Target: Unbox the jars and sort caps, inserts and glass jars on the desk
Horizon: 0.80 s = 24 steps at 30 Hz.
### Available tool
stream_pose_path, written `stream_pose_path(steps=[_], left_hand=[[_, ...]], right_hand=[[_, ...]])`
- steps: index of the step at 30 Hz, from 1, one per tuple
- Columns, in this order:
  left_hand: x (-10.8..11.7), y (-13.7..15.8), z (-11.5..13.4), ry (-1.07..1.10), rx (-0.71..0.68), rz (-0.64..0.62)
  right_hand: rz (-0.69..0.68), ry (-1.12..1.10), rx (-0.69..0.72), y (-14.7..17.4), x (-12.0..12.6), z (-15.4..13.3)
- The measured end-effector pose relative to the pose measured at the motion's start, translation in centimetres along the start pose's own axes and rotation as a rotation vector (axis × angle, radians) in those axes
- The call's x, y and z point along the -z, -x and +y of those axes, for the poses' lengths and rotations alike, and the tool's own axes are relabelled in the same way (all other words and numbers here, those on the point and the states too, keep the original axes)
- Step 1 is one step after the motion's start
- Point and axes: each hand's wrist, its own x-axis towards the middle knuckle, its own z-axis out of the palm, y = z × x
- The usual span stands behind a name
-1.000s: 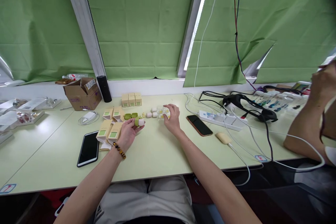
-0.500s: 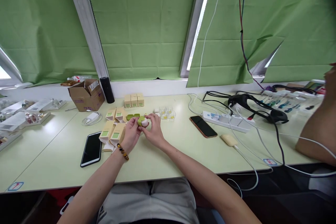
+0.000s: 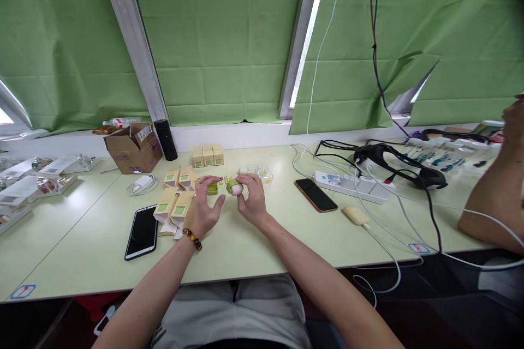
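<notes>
My right hand (image 3: 252,199) grips a small rounded green-and-white container (image 3: 236,188) between thumb and fingers; its exact kind I cannot make out. To its left, my left hand (image 3: 207,210) is empty, thumb and fingers spread apart. Just behind the left fingers lies a green piece (image 3: 212,190), partly covered by the hand. Beige cartons with green windows (image 3: 180,210) stand at the left wrist. Clear small containers with yellow bits (image 3: 265,176) sit behind the right hand.
Three small beige boxes (image 3: 208,156) stand at the back. One phone (image 3: 141,233) lies left, another phone (image 3: 315,195) right. A power strip (image 3: 354,186), cables and a black headset (image 3: 403,166) spread over the right side. Another person's arm (image 3: 491,185) rests at far right.
My left hand has let go of the green-and-white container and opened out to the left. My right hand has carried the container slightly to the right.
</notes>
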Motion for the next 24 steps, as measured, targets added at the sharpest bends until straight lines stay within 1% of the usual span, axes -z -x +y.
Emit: stream_pose_path(steps=[3, 4, 6, 9, 14, 19, 24], left_hand=[[-0.2, 0.2, 0.3, -0.272, -0.247, -0.043], [-0.2, 0.2, 0.2, -0.328, -0.297, -0.044], [-0.3, 0.2, -0.1, -0.413, -0.351, -0.031], [-0.3, 0.2, -0.8, -0.474, -0.361, 0.005], [-0.1, 0.1, -1.5, -0.472, -0.362, 0.016], [0.0, 0.0, -1.4, -0.476, -0.384, 0.015], [-0.1, 0.0, -1.7, -0.543, -0.354, 0.001]], right_hand=[[-0.054, 0.037, 0.017, 0.0, 0.3, 0.2], [-0.068, 0.045, 0.02, 0.0, 0.3, 0.2], [-0.095, 0.059, 0.031, 0.1, 0.4, 0.0], [-0.111, 0.071, 0.064, 0.2, 0.4, -0.3], [-0.09, 0.035, 0.117, 0.3, 0.3, -0.4], [-0.145, -0.098, 0.032, 0.3, 0.1, -0.8], [-0.159, -0.206, -0.076, 0.4, 0.1, -1.5]])
